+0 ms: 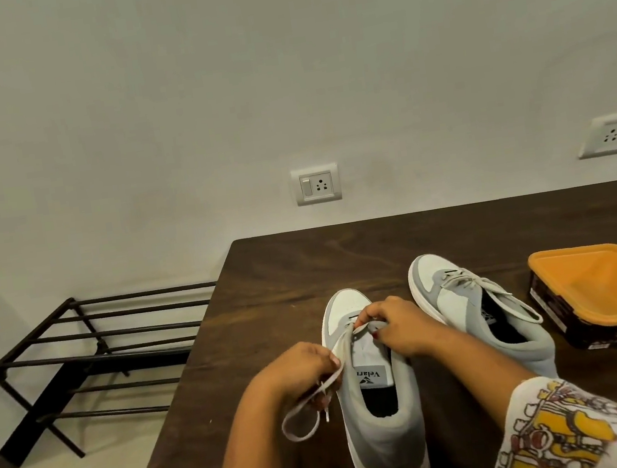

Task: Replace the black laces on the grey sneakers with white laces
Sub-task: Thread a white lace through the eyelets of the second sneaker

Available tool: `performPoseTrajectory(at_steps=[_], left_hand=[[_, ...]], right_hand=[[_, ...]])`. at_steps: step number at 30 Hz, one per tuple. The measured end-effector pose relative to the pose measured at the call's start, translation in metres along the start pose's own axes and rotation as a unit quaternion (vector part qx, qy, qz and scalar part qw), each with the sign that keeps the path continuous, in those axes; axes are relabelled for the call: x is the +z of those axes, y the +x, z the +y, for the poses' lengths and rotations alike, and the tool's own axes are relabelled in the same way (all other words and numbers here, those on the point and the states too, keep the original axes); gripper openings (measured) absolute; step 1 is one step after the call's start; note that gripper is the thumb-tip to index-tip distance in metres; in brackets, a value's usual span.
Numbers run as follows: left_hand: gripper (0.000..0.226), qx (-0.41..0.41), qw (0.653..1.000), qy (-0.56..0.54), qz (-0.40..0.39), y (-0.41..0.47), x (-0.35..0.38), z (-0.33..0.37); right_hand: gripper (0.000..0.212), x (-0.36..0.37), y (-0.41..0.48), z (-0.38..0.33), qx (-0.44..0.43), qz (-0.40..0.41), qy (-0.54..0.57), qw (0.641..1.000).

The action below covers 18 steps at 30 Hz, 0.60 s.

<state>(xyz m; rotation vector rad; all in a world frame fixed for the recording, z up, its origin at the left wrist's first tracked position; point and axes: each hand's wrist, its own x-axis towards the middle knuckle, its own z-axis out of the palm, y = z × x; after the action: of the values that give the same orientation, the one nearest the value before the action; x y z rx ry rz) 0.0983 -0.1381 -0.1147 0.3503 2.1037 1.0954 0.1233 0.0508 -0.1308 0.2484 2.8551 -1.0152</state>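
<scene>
A grey and white sneaker point(384, 433) stands on the dark wooden table point(273, 278), heel toward me. A white lace point(305, 416) runs from its lowest eyelets and loops off its left side. My left hand point(298, 370) grips that lace beside the shoe's left edge. My right hand point(399, 324) pinches the lace over the tongue near the front eyelets. A second grey sneaker point(480, 312) lies to the right, laced in white. No black lace is visible.
An orange-lidded dark box point(604, 291) sits at the table's right. A black metal rack point(90, 355) stands on the floor left of the table. The table's left edge runs diagonally just beside my left hand. Wall sockets point(316, 184) are behind.
</scene>
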Motion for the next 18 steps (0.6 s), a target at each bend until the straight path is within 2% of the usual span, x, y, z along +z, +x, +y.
performPoseTrajectory(at_steps=[4,6,7,9,12,16,18], left_hand=[[0.023,-0.038,0.993,0.103,0.044,0.004,0.013,0.002],[0.009,-0.023,0.986,0.13,0.098,0.009,0.016,0.005],[0.002,-0.019,0.986,0.109,0.122,0.009,0.016,0.006],[0.018,-0.016,0.985,0.082,0.149,0.013,0.017,0.004],[0.01,-0.008,0.976,0.139,0.167,0.021,0.02,0.002],[0.015,0.009,0.958,0.229,0.175,0.027,0.021,0.002],[0.011,0.037,0.948,0.225,0.22,0.029,0.02,0.002]], right_hand=[[0.032,-0.001,-0.001,-0.001,0.002,-0.006,0.006,1.0],[0.032,-0.001,-0.002,-0.002,0.001,-0.006,0.008,1.0],[0.033,-0.001,-0.002,-0.002,0.001,-0.006,0.01,1.0],[0.034,-0.002,-0.003,-0.002,0.003,-0.008,0.014,1.0],[0.035,-0.004,-0.005,-0.003,0.001,-0.006,0.015,1.0],[0.034,-0.005,-0.006,-0.003,-0.006,-0.01,0.016,1.0],[0.033,-0.006,-0.005,-0.003,-0.012,-0.009,0.02,1.0]])
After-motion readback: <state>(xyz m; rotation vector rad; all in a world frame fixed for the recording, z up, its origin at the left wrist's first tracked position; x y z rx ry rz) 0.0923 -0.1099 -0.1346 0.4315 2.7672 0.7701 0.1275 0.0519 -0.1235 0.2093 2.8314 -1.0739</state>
